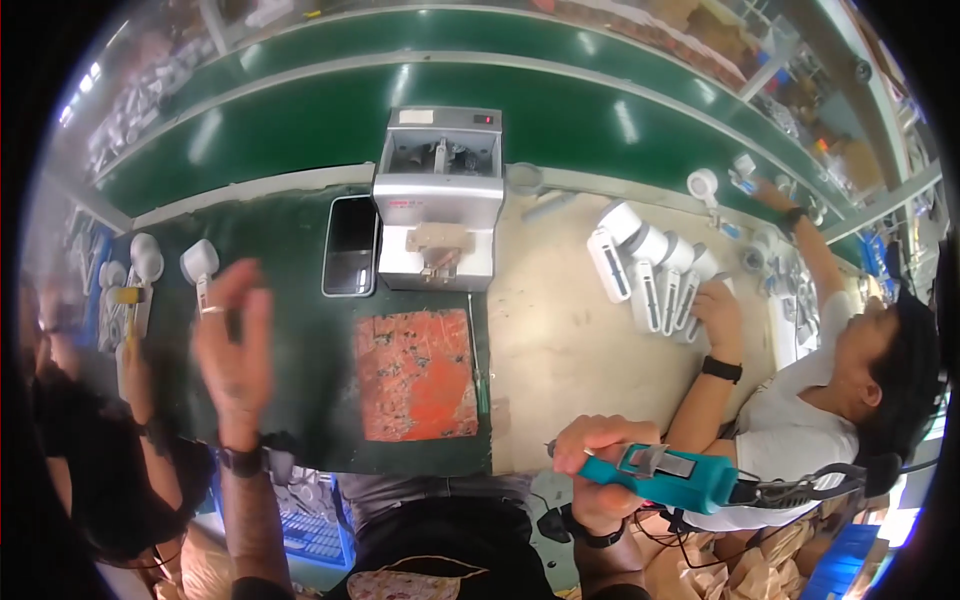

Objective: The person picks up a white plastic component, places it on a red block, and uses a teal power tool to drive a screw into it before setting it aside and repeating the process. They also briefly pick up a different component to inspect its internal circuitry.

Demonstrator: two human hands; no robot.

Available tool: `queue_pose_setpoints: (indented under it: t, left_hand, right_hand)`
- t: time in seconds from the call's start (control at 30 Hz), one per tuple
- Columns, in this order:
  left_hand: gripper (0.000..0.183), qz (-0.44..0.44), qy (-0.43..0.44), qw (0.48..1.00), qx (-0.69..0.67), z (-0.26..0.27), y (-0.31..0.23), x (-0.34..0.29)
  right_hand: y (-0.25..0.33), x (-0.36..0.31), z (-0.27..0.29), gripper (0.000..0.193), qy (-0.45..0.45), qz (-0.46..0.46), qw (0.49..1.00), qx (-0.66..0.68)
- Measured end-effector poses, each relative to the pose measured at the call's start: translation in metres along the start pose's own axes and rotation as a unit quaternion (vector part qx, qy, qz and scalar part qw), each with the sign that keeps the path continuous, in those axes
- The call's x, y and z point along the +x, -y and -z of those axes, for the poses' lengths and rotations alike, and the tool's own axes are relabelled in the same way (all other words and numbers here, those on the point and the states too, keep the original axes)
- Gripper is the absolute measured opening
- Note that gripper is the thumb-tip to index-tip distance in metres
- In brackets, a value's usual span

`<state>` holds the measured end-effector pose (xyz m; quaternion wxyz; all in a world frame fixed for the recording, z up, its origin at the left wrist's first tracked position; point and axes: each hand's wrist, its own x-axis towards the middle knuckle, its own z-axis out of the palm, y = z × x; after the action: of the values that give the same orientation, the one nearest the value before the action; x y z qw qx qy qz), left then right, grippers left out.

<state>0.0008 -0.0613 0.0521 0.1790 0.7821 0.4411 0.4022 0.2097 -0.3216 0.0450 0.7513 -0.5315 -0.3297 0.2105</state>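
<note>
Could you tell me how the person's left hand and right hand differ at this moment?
The left hand is raised and open with fingers spread, holding nothing, while the right hand is closed around a teal power tool. The left hand hovers over the dark green mat; the right hand sits low, near the table's front edge. Both wear a dark wristband.

A flat black rectangular phone with a dark glossy screen (351, 244) lies on the green mat of the tabletop (290, 330), just left of the grey boxy benchtop machine (438, 197); that machine carries a small white rectangular label (416, 117) and a small red label (400, 201)
</note>
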Motion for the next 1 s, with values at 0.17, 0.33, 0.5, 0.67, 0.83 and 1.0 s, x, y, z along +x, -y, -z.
queue_pose_setpoints:
  t: [0.17,0.33,0.5,0.67,0.83,1.0]
  left_hand:
    - [0.037,-0.124,0.298,0.911,-0.257,-0.130,-0.133,-0.006]
    - [0.065,-0.048,0.363,0.923,-0.118,-0.253,-0.167,0.009]
    - [0.083,0.008,0.362,0.927,-0.102,-0.293,-0.161,0.011]
    - [0.060,-0.034,0.324,0.937,-0.128,-0.283,-0.155,0.001]
    - [0.030,-0.097,0.373,0.902,-0.196,-0.182,-0.162,-0.010]
    - [0.026,-0.196,0.280,0.921,-0.186,-0.115,-0.127,-0.014]
  right_hand:
    - [0.008,-0.008,0.001,0.068,-0.001,-0.034,0.998,0.053]
    - [0.007,-0.021,-0.004,0.066,0.019,-0.059,0.995,0.082]
    - [0.007,-0.031,0.000,0.071,-0.023,-0.085,0.995,0.052]
    - [0.000,-0.009,0.004,0.071,-0.066,-0.021,0.997,-0.018]
    - [-0.024,0.029,0.033,0.068,-0.101,0.007,0.991,-0.085]
    - [-0.028,0.041,0.023,0.069,0.001,-0.016,0.992,-0.129]
